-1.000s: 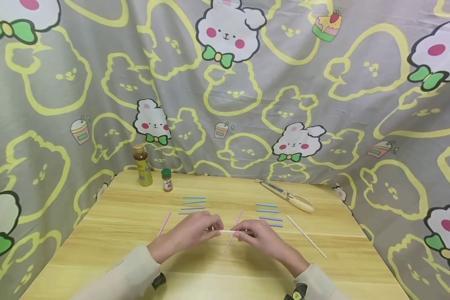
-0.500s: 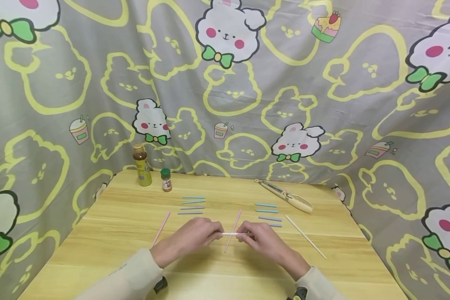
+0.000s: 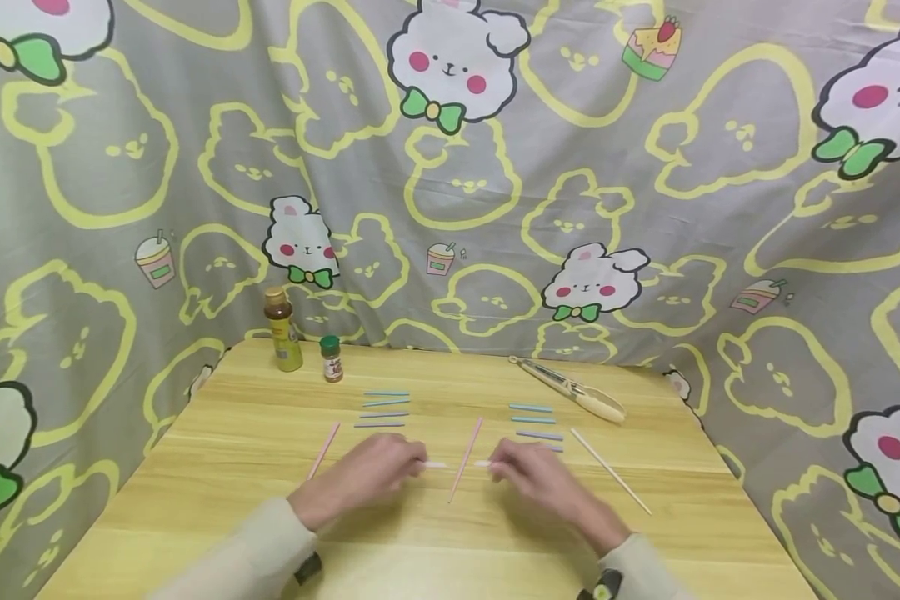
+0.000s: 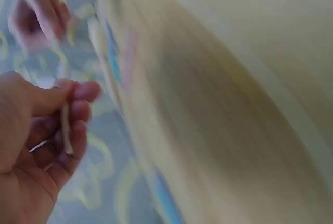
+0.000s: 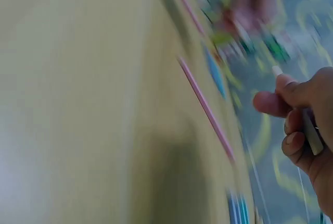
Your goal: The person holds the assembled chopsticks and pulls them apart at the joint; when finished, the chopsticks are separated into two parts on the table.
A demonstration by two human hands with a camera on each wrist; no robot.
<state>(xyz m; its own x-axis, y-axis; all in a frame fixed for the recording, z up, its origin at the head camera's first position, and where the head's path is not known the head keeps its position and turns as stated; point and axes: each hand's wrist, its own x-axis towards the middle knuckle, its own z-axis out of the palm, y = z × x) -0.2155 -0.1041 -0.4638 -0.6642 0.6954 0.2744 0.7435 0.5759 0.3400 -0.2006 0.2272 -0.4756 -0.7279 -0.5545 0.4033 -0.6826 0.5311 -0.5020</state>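
In the head view my left hand [image 3: 371, 477] and right hand [image 3: 538, 479] are apart over the middle of the table. The left pinches a short white stick piece [image 3: 437, 464], which also shows beneath the fingers in the left wrist view. Between thumb and fingers of the right hand is another short white stick piece [image 3: 483, 463]; its rear end [image 5: 312, 133] shows in the right wrist view. A gap separates the two pieces. Lying in that gap, seen from above, is a long pink stick [image 3: 466, 460] on the table. Motion blurs both hands.
Short blue sticks [image 3: 387, 393] and purple sticks [image 3: 384, 414] lie behind the left hand, with similar ones [image 3: 532, 409] behind the right. A pink stick [image 3: 325, 448] lies left, a long white stick [image 3: 611, 471] right. Tongs [image 3: 570, 388], a bottle [image 3: 285, 333] and a green-capped jar [image 3: 332, 360] are farther back.
One white stick spanned both hands in the earlier frames; now it is in two pieces. The left hand has moved left and the right hand slightly right, each keeping a piece.
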